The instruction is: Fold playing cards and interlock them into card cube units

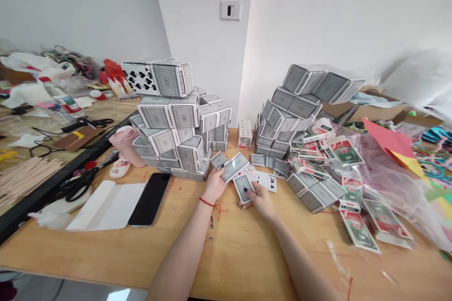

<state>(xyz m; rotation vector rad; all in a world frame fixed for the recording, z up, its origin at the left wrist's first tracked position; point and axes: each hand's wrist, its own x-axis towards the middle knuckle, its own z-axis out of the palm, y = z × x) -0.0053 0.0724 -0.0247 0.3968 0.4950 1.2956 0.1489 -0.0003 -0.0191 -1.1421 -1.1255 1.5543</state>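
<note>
Open tabletop (240,247) surrounds left hand (214,185), right hand (262,198) gripping cards (236,168).

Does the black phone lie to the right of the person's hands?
No, the black phone lies flat on the table left of the left hand, which holds cards.

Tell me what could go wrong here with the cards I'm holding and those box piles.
The fanned cards in the left hand look loosely held, the right hand pinching one card; they could slip and scatter. The unevenly stacked box pile close behind could topple if bumped, perhaps onto the phone.
</note>
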